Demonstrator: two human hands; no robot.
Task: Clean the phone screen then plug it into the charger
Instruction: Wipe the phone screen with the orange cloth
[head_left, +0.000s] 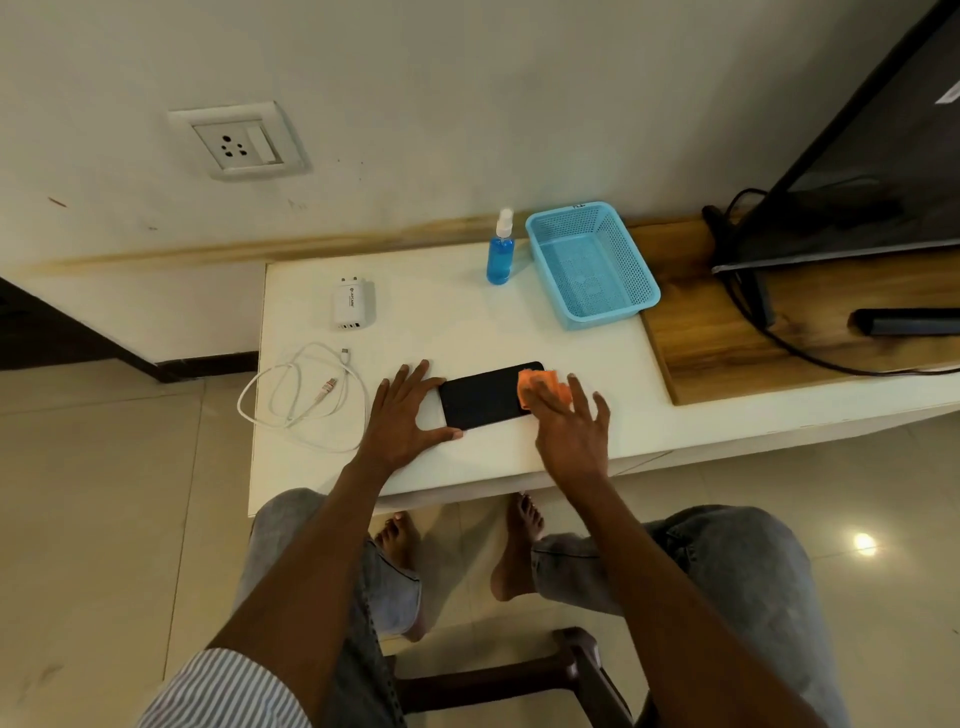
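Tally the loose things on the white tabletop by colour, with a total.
White: 2, charger and cable
Blue: 2, spray bottle and basket
Black: 1, phone
Orange: 1, cloth
Total: 6

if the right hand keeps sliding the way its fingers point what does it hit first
The right hand presses the orange cloth on the phone, fingers pointing away toward the wall. Straight on, it would probably meet the blue basket first, though depth is hard to judge.

The white charger (353, 309) on the desk (467, 322) bore dark printed lettering, too small to read. A white label on the television (878, 156) was likewise illegible.
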